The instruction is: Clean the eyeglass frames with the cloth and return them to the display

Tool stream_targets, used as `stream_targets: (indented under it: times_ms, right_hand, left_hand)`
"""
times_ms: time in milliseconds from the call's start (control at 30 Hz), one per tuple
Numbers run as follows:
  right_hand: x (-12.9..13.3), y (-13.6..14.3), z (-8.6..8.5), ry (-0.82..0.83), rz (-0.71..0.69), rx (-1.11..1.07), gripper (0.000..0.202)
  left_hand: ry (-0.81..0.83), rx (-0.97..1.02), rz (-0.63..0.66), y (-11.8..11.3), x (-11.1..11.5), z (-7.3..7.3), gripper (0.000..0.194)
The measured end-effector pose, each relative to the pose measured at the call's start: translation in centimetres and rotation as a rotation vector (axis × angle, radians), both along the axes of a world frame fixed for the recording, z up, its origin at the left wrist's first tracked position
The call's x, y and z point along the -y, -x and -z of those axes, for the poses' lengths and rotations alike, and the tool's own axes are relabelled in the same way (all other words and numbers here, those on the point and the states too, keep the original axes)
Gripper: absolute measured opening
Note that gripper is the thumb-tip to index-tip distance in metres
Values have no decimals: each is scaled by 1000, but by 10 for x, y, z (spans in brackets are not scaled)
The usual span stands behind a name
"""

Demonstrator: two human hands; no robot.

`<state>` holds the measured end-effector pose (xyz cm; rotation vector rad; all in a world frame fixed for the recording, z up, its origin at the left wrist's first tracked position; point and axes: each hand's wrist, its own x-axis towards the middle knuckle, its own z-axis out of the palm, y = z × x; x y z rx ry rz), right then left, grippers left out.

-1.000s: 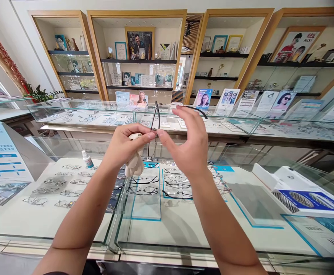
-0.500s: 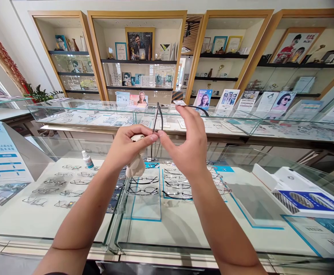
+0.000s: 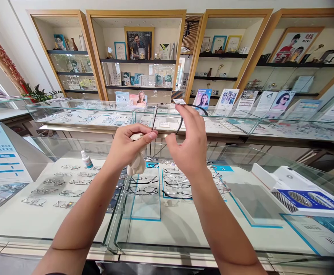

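Up in front of me is a pair of thin dark-framed eyeglasses [image 3: 154,117], tilted on edge. My left hand [image 3: 131,143] is closed, pinching a slim part of them between thumb and index finger. A crumpled off-white cloth [image 3: 136,164] hangs from the same hand, tucked under its fingers. Bent in a wide C, my right hand [image 3: 188,139] is around the other side of the eyeglasses, its thumb apart from my left hand. A dark curved piece shows between its thumb and index finger, and an earpiece sticks out behind its fingers. Their exact contact is hidden.
Below my hands stands a glass display case [image 3: 144,238] with several rows of eyeglasses. A small white spray bottle [image 3: 87,159] is at left and a white-and-blue box [image 3: 310,198] at right. Another glass counter [image 3: 98,118] crosses behind, before wooden shelves [image 3: 138,61].
My right thumb has moved right, away from my left fingertips. A dark curved part of the eyeglasses has swung right with it. My left hand keeps its pinch and the cloth.
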<state>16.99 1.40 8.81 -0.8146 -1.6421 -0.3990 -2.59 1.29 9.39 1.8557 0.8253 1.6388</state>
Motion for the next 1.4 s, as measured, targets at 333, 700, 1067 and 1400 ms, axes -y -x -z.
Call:
stream_targets:
  times_ms: [333, 700, 1067, 1400]
  right_hand:
    - [-1, -7, -1, 169, 53, 4, 57]
    - [2, -6, -2, 378, 80, 66, 42]
    - [20, 10, -6, 444, -336, 151, 23]
    - [22, 12, -9, 381, -419, 104, 13]
  left_hand:
    - [-54, 227, -130, 1, -4, 4, 22]
    - [-68, 219, -163, 4, -4, 2, 25]
    - [-5, -13, 26, 4, 3, -1, 26]
    - [-26, -88, 30, 7, 14, -5, 19]
